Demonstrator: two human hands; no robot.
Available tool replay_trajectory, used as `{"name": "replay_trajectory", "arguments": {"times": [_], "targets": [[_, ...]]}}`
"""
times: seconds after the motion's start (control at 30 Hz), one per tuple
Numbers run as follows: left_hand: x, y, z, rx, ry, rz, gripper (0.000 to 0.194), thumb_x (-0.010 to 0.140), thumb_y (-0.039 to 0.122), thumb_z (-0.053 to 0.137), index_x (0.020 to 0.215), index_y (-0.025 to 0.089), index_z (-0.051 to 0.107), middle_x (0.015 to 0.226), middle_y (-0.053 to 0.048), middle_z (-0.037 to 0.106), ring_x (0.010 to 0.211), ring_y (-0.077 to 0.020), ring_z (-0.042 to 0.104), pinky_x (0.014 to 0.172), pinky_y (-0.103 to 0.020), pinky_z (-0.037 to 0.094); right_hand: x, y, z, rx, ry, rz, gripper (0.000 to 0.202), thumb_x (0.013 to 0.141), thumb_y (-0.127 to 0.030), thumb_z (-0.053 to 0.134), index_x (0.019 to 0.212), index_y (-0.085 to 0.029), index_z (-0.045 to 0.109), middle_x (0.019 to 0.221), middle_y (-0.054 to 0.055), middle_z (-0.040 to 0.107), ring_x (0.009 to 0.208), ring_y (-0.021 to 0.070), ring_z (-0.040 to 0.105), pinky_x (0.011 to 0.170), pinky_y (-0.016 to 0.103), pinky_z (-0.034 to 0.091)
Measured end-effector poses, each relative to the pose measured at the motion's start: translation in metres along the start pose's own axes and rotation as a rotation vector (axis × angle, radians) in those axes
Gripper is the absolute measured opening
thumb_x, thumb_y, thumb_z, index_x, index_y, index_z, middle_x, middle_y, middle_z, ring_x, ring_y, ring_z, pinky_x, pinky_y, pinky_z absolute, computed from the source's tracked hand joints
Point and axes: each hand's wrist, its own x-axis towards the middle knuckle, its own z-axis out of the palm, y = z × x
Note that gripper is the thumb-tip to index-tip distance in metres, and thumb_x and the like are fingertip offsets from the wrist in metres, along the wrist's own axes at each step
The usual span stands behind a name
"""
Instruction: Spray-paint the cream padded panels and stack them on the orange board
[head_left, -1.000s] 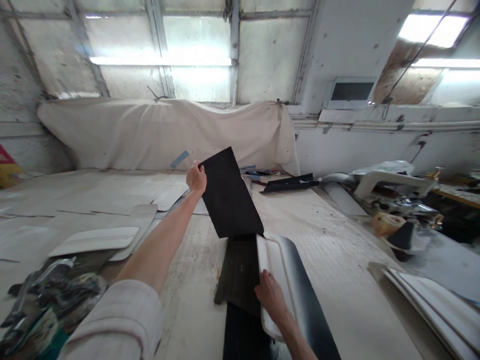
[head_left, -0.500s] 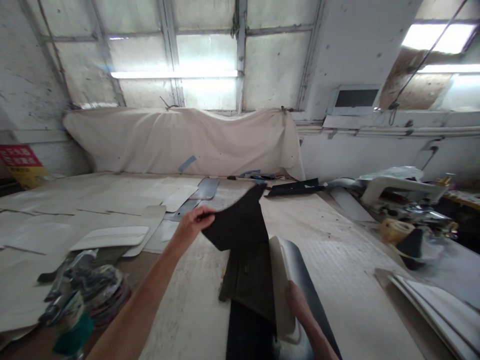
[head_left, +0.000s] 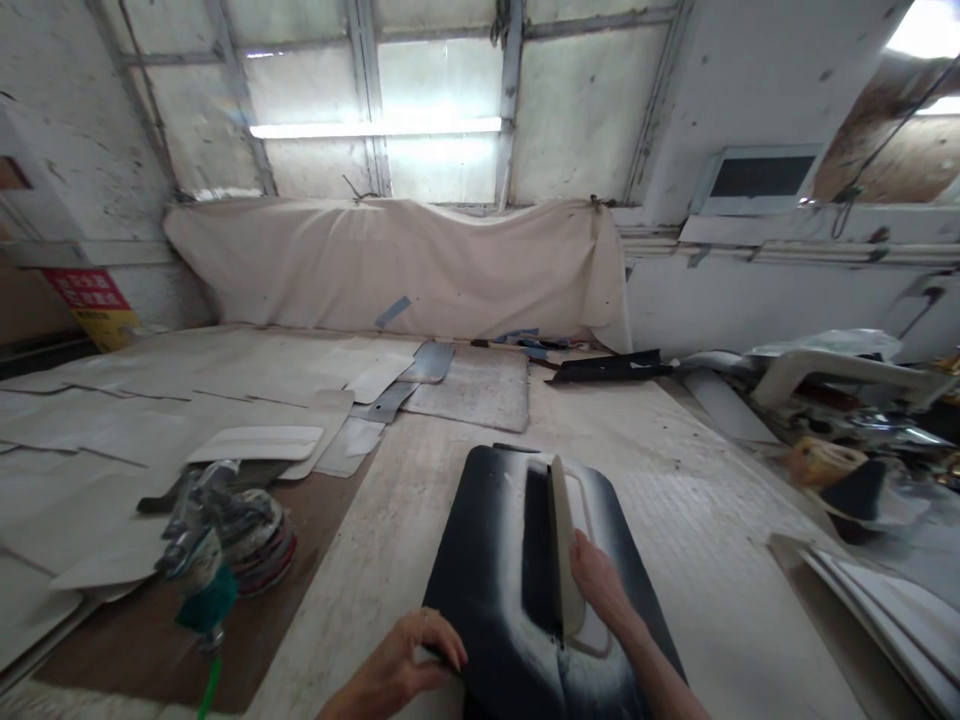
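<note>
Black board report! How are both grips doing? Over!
Right grip on cream flap, tilted up. Left grip at black board's left edge. Spray gun off left.

- Black board: near end cut off by the bottom edge.
- Green hose: cut off there too.
- Sign: lettering too blurred to read.
- Left hand: what it pinches, unclear.

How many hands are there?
2. The left hand is by the near left edge of the black panel; the right hand holds the raised pale flap.
</note>
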Motion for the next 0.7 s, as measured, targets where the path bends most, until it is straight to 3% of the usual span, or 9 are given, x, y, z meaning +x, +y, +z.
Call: {"name": "replay_trajectory", "arguments": {"times": [0.2, 0.33, 0.43, 0.5, 0.6, 0.7], "targets": [[-0.007, -0.045, 0.014, 0.204, -0.221, 0.107, 0.010, 0.064, 0.032, 0.065, 0.065, 0.022, 0.065, 0.072, -0.001, 0.066, 0.074, -0.0177, 0.058, 0.077, -0.034, 0.044, -0.001, -0.036, -0.003, -0.071, 0.005, -0.023, 0.028, 0.090, -0.020, 0.029, 0.105, -0.010, 0.050, 0.088, 0.012, 0.062, 0.086, 0.0223, 0.060, 0.073, 0.030, 0.040], [-0.005, -0.072, 0.020, 0.331, -0.218, 0.168, 0.011, 0.066, 0.033, 0.062, 0.063, 0.023, 0.062, 0.070, 0.000, 0.064, 0.072, -0.0159, 0.057, 0.079, -0.033, 0.043, 0.000, -0.049, -0.003, -0.097, -0.014, -0.028, 0.025, 0.090, -0.030, 0.034, 0.097, -0.015, 0.052, 0.088, 0.010, 0.060, 0.084, 0.0215, 0.059, 0.070, 0.029, 0.040], [-0.004, -0.080, 0.019, 0.406, -0.238, 0.181, 0.009, 0.064, 0.029, 0.061, 0.061, 0.022, 0.058, 0.073, 0.002, 0.065, 0.077, -0.0147, 0.057, 0.084, -0.032, 0.041, 0.000, -0.048, 0.002, -0.112, -0.050, -0.032, 0.029, 0.091, -0.035, 0.031, 0.094, -0.017, 0.054, 0.087, 0.008, 0.058, 0.082, 0.0216, 0.058, 0.068, 0.030, 0.040], [-0.004, -0.081, 0.019, 0.447, -0.272, 0.186, 0.007, 0.063, 0.025, 0.059, 0.059, 0.021, 0.055, 0.076, 0.003, 0.067, 0.081, -0.0144, 0.058, 0.087, -0.032, 0.038, 0.000, -0.045, 0.005, -0.120, -0.075, -0.045, 0.031, 0.093, -0.030, 0.027, 0.093, -0.018, 0.056, 0.090, 0.008, 0.059, 0.084, 0.0208, 0.057, 0.069, 0.030, 0.040], [-0.004, -0.081, 0.020, 0.493, -0.276, 0.185, 0.006, 0.059, 0.018, 0.057, 0.056, 0.020, 0.052, 0.076, 0.004, 0.068, 0.080, -0.0137, 0.059, 0.090, -0.032, 0.037, -0.003, -0.039, 0.008, -0.138, -0.098, -0.070, 0.028, 0.090, -0.020, 0.031, 0.105, -0.018, 0.054, 0.108, 0.010, 0.056, 0.094, 0.0226, 0.053, 0.070, 0.032, 0.041], [-0.006, -0.074, 0.022, 0.536, -0.288, 0.158, 0.007, 0.056, 0.014, 0.054, 0.058, 0.020, 0.051, 0.078, 0.005, 0.067, 0.083, -0.0138, 0.059, 0.092, -0.032, 0.036, -0.006, -0.035, 0.010, -0.158, -0.112, -0.100, 0.030, 0.087, -0.021, 0.038, 0.114, -0.020, 0.050, 0.122, 0.011, 0.050, 0.105, 0.0267, 0.048, 0.071, 0.036, 0.043]]}}
